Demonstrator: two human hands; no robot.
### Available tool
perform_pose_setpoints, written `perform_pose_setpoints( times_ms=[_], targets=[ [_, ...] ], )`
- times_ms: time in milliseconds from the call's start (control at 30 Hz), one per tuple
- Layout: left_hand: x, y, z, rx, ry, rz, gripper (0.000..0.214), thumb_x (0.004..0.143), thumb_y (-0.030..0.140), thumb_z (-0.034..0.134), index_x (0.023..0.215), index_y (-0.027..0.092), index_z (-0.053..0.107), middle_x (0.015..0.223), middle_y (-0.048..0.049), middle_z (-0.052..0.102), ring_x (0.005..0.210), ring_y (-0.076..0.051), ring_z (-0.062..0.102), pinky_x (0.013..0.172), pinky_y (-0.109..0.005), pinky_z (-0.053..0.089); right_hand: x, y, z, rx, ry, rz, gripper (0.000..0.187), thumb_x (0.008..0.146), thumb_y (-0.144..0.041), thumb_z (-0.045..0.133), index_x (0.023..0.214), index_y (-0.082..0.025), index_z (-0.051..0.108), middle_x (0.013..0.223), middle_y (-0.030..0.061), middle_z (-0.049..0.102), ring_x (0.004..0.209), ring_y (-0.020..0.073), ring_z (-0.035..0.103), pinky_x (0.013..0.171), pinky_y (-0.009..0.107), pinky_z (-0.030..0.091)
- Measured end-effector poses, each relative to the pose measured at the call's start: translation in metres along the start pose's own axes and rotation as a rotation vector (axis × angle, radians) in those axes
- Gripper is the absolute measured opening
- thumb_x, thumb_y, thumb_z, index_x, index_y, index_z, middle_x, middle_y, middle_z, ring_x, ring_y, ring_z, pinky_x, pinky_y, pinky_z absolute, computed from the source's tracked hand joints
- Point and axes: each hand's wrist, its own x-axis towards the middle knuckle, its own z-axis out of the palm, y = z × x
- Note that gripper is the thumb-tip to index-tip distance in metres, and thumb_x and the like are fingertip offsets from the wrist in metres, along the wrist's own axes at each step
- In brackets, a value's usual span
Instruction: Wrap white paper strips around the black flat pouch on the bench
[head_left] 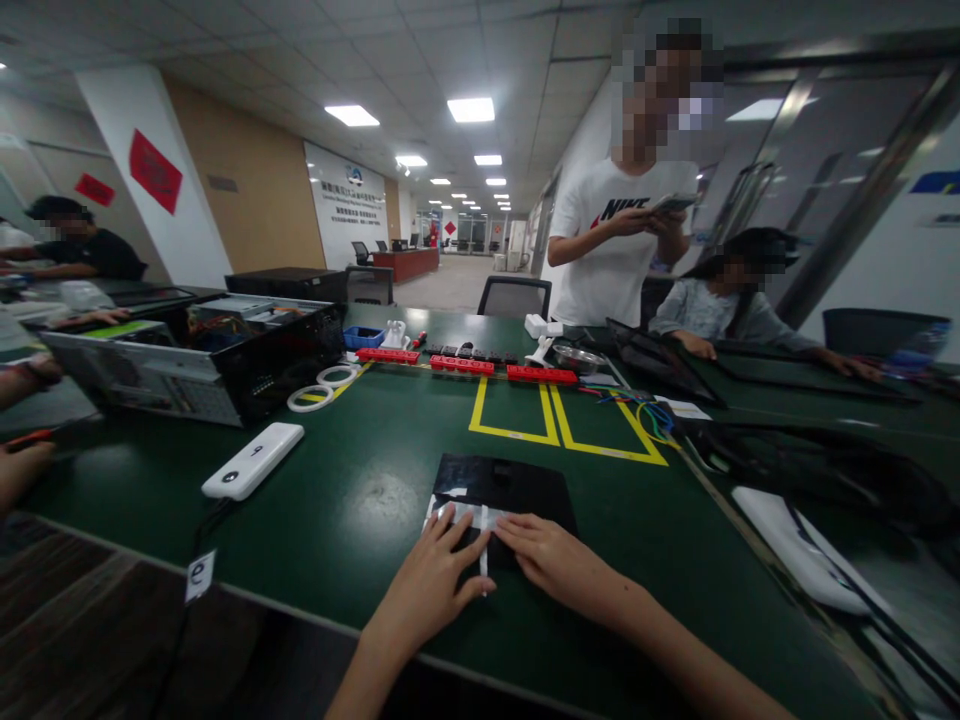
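A flat black rectangular panel (501,483) lies on the green table (360,490) right in front of me, with white strips (480,520) across its near edge. My left hand (433,580) rests flat on that near edge, fingers spread and pressing on the strips. My right hand (551,560) lies flat beside it, fingertips touching the same edge. Neither hand holds anything.
A white power bank (253,459) with a cable lies to the left. An open computer case (202,355) stands at back left, white tape rings (322,388) beside it. Red strips (461,364) line the far side behind yellow floor-tape boxes (562,425). Coloured wires (645,410) and black bags (810,460) sit right. People sit and stand around.
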Motion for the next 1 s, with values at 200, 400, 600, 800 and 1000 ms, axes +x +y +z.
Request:
perform_pose_setpoints(
  times_ms=[200, 400, 600, 800, 1000],
  targets=[
    [0.000, 0.001, 0.001, 0.001, 0.047, -0.002, 0.050, 0.085, 0.043, 0.057, 0.132, 0.028, 0.048, 0.141, -0.0083, 0.045, 0.133, -0.032, 0.034, 0.104, -0.053, 0.033, -0.007, 0.004, -0.018, 0.199, -0.178, -0.014, 0.056, 0.088, -0.024, 0.047, 0.142, -0.017, 0.033, 0.146, 0.0095, 0.034, 0.137, 0.0200, 0.024, 0.111, 0.040, 0.025],
    [-0.001, 0.000, 0.004, -0.027, 0.057, -0.009, 0.047, 0.088, 0.040, 0.054, 0.133, 0.029, 0.047, 0.142, -0.0069, 0.044, 0.133, -0.030, 0.033, 0.105, -0.053, 0.033, -0.011, 0.006, -0.024, 0.239, -0.217, -0.033, 0.059, 0.088, -0.025, 0.048, 0.144, -0.020, 0.028, 0.149, 0.0092, 0.026, 0.138, 0.0211, 0.020, 0.111, 0.043, 0.023],
    [0.000, 0.000, 0.003, -0.075, 0.061, -0.022, 0.052, 0.093, 0.035, 0.046, 0.142, 0.027, 0.032, 0.145, -0.0071, 0.039, 0.135, -0.025, 0.031, 0.107, -0.050, 0.030, -0.011, 0.003, -0.021, 0.214, -0.115, -0.022, 0.054, 0.086, -0.019, 0.050, 0.139, -0.018, 0.038, 0.144, 0.0101, 0.038, 0.134, 0.0196, 0.031, 0.110, 0.041, 0.028],
    [-0.005, -0.019, -0.018, -0.155, 0.183, -0.122, 0.039, 0.096, 0.027, 0.039, 0.134, 0.025, 0.046, 0.136, -0.0042, 0.051, 0.130, -0.020, 0.040, 0.109, -0.048, 0.028, -0.007, 0.003, -0.021, 0.170, 0.103, -0.018, 0.044, 0.086, -0.013, 0.047, 0.129, -0.021, 0.051, 0.134, 0.0078, 0.051, 0.127, 0.0175, 0.042, 0.107, 0.040, 0.033],
    [-0.020, -0.055, -0.018, -0.091, 0.212, -0.283, 0.035, 0.096, 0.028, 0.037, 0.124, 0.021, 0.056, 0.128, -0.0058, 0.059, 0.122, -0.019, 0.050, 0.108, -0.044, 0.031, -0.002, 0.012, -0.015, 0.026, -0.005, 0.050, 0.074, 0.082, -0.049, 0.056, 0.144, -0.020, 0.028, 0.151, 0.0125, 0.022, 0.139, 0.0279, 0.013, 0.110, 0.055, 0.014]
  ],
)
